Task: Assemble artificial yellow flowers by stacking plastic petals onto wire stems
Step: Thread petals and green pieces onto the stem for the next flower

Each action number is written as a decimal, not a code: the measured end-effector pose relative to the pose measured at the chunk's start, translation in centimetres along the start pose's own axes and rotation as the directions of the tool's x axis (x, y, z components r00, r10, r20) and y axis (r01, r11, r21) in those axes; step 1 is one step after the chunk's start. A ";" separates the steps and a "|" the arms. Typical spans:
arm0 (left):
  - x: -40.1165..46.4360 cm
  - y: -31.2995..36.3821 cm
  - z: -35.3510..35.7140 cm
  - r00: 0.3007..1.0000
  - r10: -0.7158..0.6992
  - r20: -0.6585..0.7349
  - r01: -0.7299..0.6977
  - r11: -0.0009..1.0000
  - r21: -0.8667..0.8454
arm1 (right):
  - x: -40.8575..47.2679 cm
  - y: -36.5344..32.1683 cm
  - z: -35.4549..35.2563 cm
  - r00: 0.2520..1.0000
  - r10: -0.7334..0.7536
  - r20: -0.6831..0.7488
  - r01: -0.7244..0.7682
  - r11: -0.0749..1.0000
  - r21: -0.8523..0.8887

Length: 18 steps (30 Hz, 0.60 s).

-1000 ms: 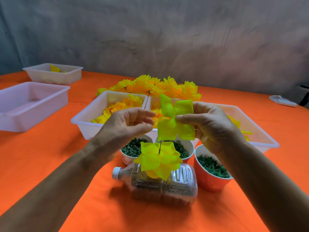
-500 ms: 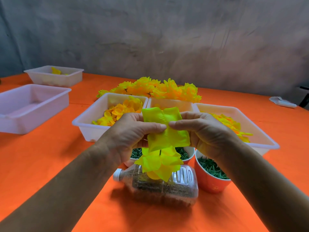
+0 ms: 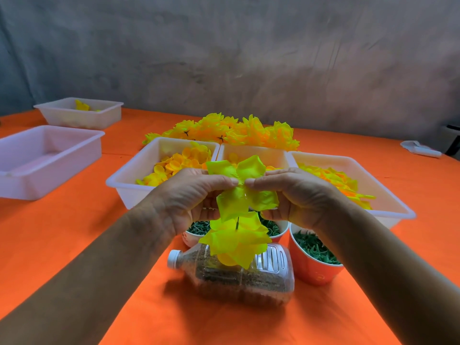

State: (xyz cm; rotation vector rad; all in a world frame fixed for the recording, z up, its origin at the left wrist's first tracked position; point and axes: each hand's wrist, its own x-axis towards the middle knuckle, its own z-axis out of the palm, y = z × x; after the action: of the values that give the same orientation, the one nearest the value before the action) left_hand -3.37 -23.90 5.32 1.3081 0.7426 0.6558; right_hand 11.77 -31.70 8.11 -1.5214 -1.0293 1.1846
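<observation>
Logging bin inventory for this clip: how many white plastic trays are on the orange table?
5: two at far left, the back white plastic tray and front one; three side by side mid-table, left, middle, right.

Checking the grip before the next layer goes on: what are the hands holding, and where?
Left hand and right hand pinch the petal layer at its centre.

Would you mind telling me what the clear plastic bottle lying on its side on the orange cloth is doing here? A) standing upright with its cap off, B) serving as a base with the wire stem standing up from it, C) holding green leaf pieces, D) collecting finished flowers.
B: the clear plastic bottle lies on its side, capped, and the thin wire stem rises from it through the stacked yellow petals.
</observation>
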 end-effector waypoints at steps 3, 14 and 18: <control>0.6 -0.2 -0.6 0.998 -0.041 0.054 0.041 0.999 -0.004 | 0.4 0.2 0.0 1.000 0.014 0.007 -0.014 1.000 -0.001; 0.3 -0.7 -0.1 0.996 -0.087 0.036 0.087 0.996 0.003 | 0.5 1.6 0.5 0.996 0.089 0.001 -0.089 0.993 0.075; 0.1 -0.8 -0.2 0.993 -0.096 0.065 0.097 0.995 -0.005 | 0.5 1.7 0.6 0.995 0.100 0.023 -0.101 0.992 0.075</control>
State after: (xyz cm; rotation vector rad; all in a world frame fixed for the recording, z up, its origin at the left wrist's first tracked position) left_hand -3.41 -23.84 4.47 1.2718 0.7445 0.5361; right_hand 11.41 -31.55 6.27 -1.5191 -0.9184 1.2963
